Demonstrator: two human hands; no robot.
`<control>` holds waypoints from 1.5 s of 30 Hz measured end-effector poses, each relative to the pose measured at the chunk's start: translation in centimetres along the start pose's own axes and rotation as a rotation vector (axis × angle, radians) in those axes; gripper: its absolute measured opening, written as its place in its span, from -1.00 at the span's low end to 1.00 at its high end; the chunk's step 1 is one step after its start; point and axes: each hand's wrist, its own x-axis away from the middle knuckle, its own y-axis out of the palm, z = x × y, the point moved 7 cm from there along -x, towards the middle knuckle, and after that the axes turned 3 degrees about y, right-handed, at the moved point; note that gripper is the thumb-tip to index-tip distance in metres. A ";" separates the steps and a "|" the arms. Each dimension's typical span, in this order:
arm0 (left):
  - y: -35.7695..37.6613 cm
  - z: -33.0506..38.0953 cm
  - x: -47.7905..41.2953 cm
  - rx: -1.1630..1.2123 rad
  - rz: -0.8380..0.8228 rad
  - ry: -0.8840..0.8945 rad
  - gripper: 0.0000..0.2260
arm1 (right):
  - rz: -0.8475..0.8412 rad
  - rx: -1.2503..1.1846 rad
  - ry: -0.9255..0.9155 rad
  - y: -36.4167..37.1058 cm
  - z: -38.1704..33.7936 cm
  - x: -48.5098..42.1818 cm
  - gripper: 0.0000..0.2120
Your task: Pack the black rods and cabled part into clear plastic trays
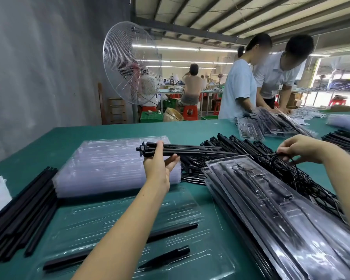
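My left hand (160,162) grips the left end of a black cabled part (190,149), held level above the table. Its thin cable runs right to my right hand (299,148), which pinches the bundled cable loop (271,157). An open clear plastic tray (170,211) lies in front of me on the green table; a long black rod (170,232) and a short pointed black piece (166,258) lie in it, partly hidden by my left forearm.
A stack of empty clear trays (109,166) sits at centre left. Loose black rods (22,215) lie at the left edge. A pile of cabled parts (240,144) is behind; filled trays (281,219) are stacked at right. Two people (267,81) work at the far side.
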 end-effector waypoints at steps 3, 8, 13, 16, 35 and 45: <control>0.2 0.0 -0.3 0.018 0.003 0.006 -0.76 | -0.003 -0.104 0.013 0.0 0.7 0.1 -0.87; 0.1 0.3 -1.1 0.023 0.037 0.022 -0.79 | 0.154 -0.196 0.052 -1.7 2.1 -0.2 -0.79; -1.1 1.7 -2.6 0.107 0.071 0.031 -0.71 | 0.534 -0.379 0.224 -6.1 6.3 -0.3 -0.77; -0.3 2.5 -2.4 0.132 0.023 0.040 -0.64 | 0.621 -0.193 0.323 -6.7 6.8 -0.5 -0.83; 11.6 6.3 2.0 0.261 -0.240 0.007 -0.58 | -0.519 0.019 0.063 7.7 -5.4 1.8 -0.69; 10.2 5.1 2.0 0.296 -0.225 -0.023 -0.58 | 0.209 0.875 -0.025 3.4 -5.6 -0.4 -0.68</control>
